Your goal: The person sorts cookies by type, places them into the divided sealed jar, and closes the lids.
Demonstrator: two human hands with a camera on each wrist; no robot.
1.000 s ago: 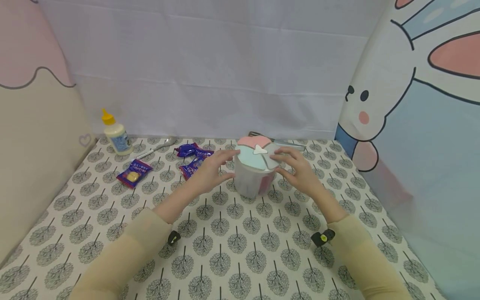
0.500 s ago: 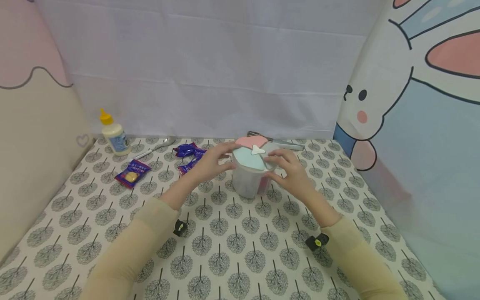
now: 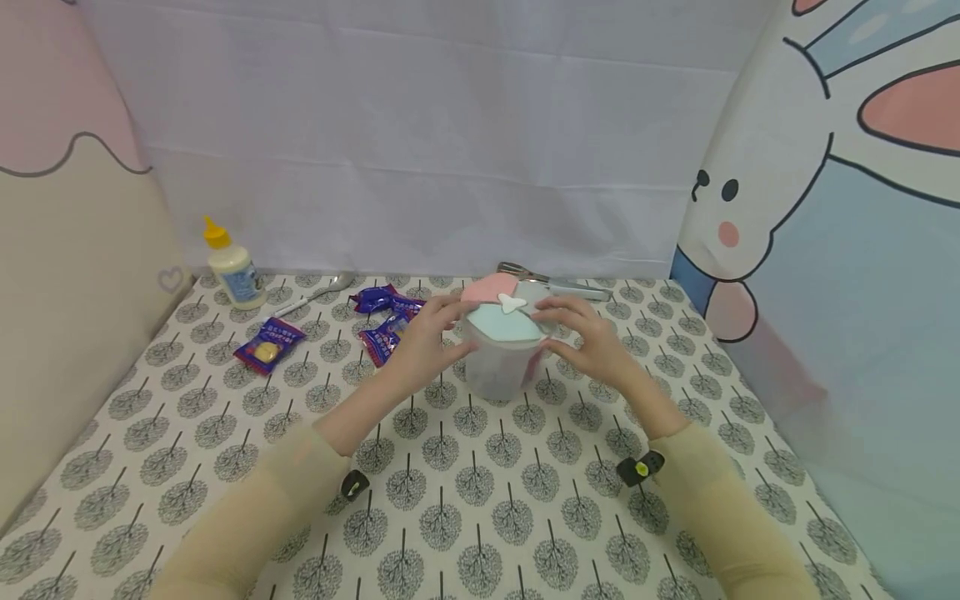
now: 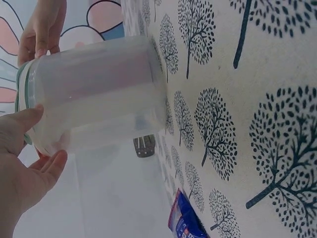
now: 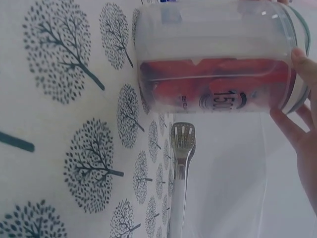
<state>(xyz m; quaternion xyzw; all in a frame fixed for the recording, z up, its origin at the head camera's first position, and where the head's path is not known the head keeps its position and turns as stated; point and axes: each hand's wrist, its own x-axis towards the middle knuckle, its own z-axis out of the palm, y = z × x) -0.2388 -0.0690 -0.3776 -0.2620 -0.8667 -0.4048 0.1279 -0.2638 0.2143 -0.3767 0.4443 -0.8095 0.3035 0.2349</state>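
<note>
While the left hand (image 3: pixel 422 343) and right hand (image 3: pixel 596 343) grip the pastel lid (image 3: pixel 501 323) from either side, the translucent jar (image 3: pixel 493 377) under it stands upright on the far half of the bench (image 3: pixel 480 517). Just beyond lies a metal utensil (image 3: pixel 579 289); leftward are purple packets (image 3: pixel 381 340), a spoon (image 3: pixel 318 292) and a yellow-capped bottle (image 3: pixel 238 275).

The jar (image 3: pixel 495 375) looks like smooth, translucent plastic with a faint gloss; its lid (image 3: pixel 504 327) has a smooth, matt, plastic look. The tongs (image 3: pixel 579 290) and the bowl of the spoon (image 3: pixel 337 283) look like smooth metal. Glossy, crinkled film wraps the packets (image 3: pixel 270 345). The bottle (image 3: pixel 238 277) looks like smooth plastic. Matt printed cloth covers the counter (image 3: pixel 465 517); the creased backdrop (image 3: pixel 427 150) is matt cloth.
</note>
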